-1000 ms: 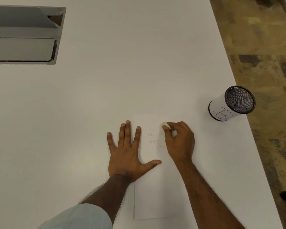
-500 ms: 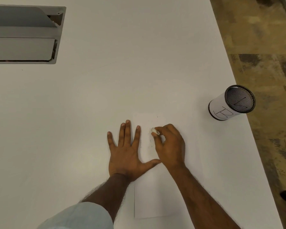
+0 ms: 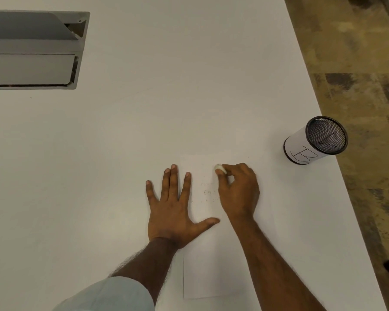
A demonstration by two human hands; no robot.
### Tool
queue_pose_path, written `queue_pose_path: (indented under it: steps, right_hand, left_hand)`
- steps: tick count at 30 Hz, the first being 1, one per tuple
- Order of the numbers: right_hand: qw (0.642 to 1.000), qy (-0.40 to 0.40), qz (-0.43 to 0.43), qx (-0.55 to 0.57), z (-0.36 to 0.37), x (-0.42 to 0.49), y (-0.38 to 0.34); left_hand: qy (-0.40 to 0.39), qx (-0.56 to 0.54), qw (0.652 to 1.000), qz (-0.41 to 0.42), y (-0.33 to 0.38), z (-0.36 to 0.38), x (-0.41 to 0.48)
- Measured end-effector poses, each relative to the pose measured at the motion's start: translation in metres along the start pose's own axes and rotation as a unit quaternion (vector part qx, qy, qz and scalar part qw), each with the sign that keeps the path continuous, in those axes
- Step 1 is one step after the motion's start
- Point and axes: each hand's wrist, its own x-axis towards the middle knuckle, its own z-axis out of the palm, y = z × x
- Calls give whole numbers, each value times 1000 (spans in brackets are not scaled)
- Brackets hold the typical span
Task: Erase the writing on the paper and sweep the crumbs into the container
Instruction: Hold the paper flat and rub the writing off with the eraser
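Head view puts the job partway through the erasing. The white rectangular sheet of paper [image 3: 211,277] lies flat on the white tabletop [image 3: 144,120]. Several short lines of faint pencil writing [image 3: 209,191] are readable between the two hands, so I judge that step unfinished. A few tiny dark specks [image 3: 213,160] near the sheet's far edge may be crumbs, and sweeping looks not yet begun. The black mesh cylindrical container wrapped in white paper [image 3: 310,144] stands well apart to the right, near the tabletop's edge. The left hand [image 3: 171,212] lies open and flat with fingers spread, pressing on the sheet's left margin, its thumb reaching across the paper. The right hand [image 3: 238,191] has curled fingers pinching a small white eraser [image 3: 219,168], set on the paper just above the writing.
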Motion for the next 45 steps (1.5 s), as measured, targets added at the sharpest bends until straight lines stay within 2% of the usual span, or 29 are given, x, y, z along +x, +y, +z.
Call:
queue_pose_path:
  steps: [2,7,10,13,17,18,23,26,28,32,34,39,45]
  right_hand:
    - [1000,-1,4,12,3,-1,-3]
    - [994,-90,-67,11,12,-23,-17]
    - [997,-49,-52,-26,5,-6,-5]
    - [1000,-20,-15,-3,2,7,1]
    - [987,-124,-95,26,13,-14,-12]
    - [986,-127,-108,21,14,-15,-11]
    - [997,-23,-71,-23,12,14,-2]
    - [1000,0,-20,14,12,26,0]
    - [999,-19,-28,40,13,20,-4]
    - [989,-97,-112,26,18,-3,-13]
    - [989,-79,-122,-6,17,4,-10]
    - [1000,-9,-27,8,14,26,-4]
    - [988,-99,-121,6,21,-1,-18]
  left_hand:
    - [-4,0,1000,0,0,0,0]
    - [-1,-7,1000,4,0,-3,0]
    - [-3,-3,1000,1,1,-3,-1]
    - [-2,-4,1000,-1,0,-2,-1]
    - [-3,-3,1000,3,0,-2,-1]
    - [-3,-3,1000,3,0,-2,-1]
    - [1,-6,1000,-1,0,-1,0]
    - [2,-6,1000,-2,0,1,0]
    - [3,-6,1000,0,1,0,0]
    - [7,-6,1000,4,1,-2,0]
    - [3,-4,1000,3,1,-2,0]
    - [-3,-5,1000,-3,0,0,0]
    - [2,-5,1000,3,1,-3,0]
